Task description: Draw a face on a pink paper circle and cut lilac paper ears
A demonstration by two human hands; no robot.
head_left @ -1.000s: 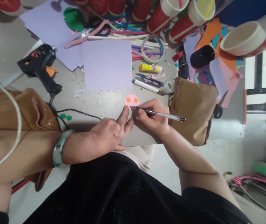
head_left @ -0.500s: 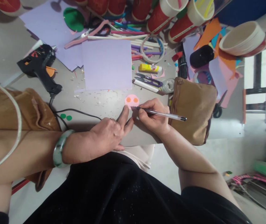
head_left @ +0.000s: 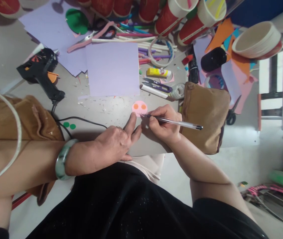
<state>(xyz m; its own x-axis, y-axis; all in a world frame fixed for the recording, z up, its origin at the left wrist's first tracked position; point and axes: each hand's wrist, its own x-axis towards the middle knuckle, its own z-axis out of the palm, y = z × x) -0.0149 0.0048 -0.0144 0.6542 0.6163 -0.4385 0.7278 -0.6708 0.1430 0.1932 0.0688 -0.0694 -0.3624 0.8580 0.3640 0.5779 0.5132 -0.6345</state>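
A pink paper circle with two orange dots lies on the grey table in front of me. My left hand has its index fingertip on the lower left edge of the circle, its fingers stretched out and holding nothing. Between the thumb and fingers of my right hand is a pen with a clear barrel. Its tip points left and meets the lower part of the circle, where a thin line shows. Whether the tip touches at this instant is too small to tell.
Beyond the circle lies a purple paper sheet, with thread snips and a glue stick to its right. A black glue gun lies at left, its cable crossing toward my left hand. A brown pouch sits beside my right hand.
My right hand and the pen have shifted slightly, and the pen's back end now reaches farther right. My left fingertip stays on the pink circle.
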